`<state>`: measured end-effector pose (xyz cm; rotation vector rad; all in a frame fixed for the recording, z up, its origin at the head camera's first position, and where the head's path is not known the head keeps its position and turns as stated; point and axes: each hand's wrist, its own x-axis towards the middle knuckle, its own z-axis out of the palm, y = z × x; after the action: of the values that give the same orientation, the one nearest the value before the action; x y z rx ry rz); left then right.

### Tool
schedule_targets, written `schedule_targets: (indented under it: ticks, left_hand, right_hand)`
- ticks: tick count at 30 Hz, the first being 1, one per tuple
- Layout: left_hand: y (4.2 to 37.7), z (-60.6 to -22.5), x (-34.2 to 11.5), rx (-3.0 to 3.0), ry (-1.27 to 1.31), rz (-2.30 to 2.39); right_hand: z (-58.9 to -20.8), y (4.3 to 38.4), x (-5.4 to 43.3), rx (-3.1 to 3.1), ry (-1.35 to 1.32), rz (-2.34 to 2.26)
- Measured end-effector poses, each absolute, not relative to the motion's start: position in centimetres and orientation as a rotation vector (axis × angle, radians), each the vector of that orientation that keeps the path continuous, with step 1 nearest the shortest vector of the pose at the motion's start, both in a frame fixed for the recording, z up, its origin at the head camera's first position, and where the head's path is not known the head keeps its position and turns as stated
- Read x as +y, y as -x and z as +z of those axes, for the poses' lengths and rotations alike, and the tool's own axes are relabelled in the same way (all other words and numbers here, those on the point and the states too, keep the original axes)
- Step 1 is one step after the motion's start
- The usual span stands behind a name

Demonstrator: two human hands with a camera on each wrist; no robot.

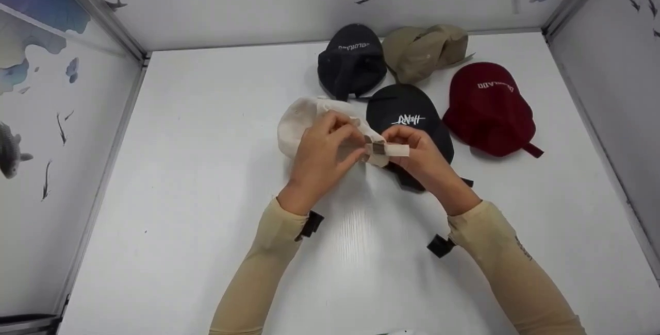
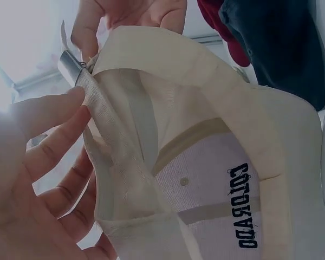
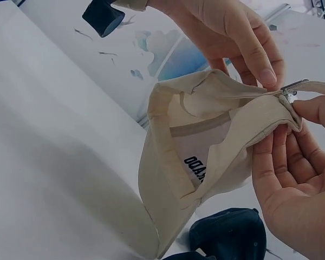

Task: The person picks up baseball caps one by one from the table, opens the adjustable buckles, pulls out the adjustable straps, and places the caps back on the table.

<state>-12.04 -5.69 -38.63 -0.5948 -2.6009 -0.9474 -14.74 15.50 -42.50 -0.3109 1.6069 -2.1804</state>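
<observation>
A cream baseball cap [image 1: 295, 124] is held up between both hands, its inside and embroidered lettering facing the left wrist camera. At its back, a metal buckle [image 2: 70, 67] sits on the adjusting strap [image 2: 116, 135], and a short strap end [image 1: 397, 150] sticks out past the buckle toward the right. My left hand [image 1: 320, 153] pinches the strap beside the buckle between thumb and forefinger. On the buckle's other side, my right hand [image 3: 298, 173] grips the cap's back edge, thumb above and fingers curled beneath.
Behind and right of the hands lie a black cap with white lettering [image 1: 407, 105], a dark navy cap [image 1: 356, 62], a khaki cap [image 1: 417, 54] and a dark red cap [image 1: 490, 111]. White panels wall in the white table [image 1: 170, 180].
</observation>
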Motion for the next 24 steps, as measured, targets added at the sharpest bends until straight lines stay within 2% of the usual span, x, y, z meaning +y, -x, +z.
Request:
schedule_targets:
  ticks: [24]
  left_hand:
    - [11.7, -38.04, -5.5, -2.675, 0.542, -0.927]
  right_hand:
    - [-42.5, 14.76, 15.25, 1.735, 0.223, -2.15]
